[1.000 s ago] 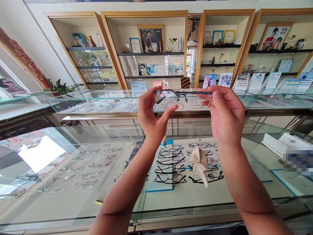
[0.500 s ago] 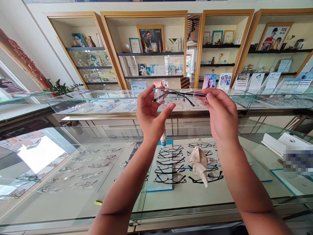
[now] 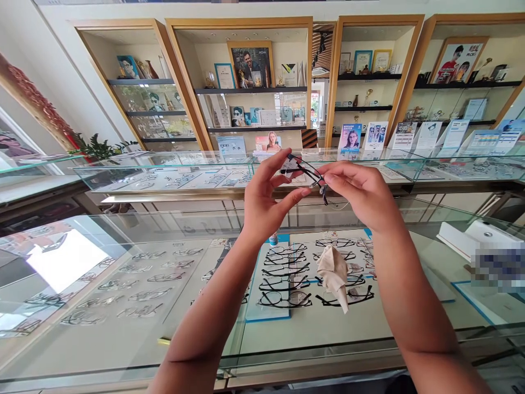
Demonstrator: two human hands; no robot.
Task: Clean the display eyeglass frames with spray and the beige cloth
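A pair of black-framed eyeglasses [image 3: 310,175] is held up above the counter, turned at an angle with its temples folded. My left hand [image 3: 268,202] pinches its left end, thumb stretched out below the frame. At the other end, the fingers of my right hand [image 3: 363,194] grip near the rim and bridge; those fingers partly cover the lens there. Below the hands, a crumpled beige cleaning cloth [image 3: 333,271] lies on the glass counter top. Several dark eyeglasses [image 3: 285,300] are laid out in rows beneath it.
A glass display counter [image 3: 241,342] spans the front, with more frames [image 3: 139,293] at left. A small bottle [image 3: 273,239] stands behind the dark frames. A white device [image 3: 486,238] sits at right. Farther back are another glass case [image 3: 192,178] and wooden shelving [image 3: 241,23].
The eyeglasses have turned from facing across to an angled position. My right hand has moved left toward my left hand, which shifted slightly right. The cloth has stayed put.
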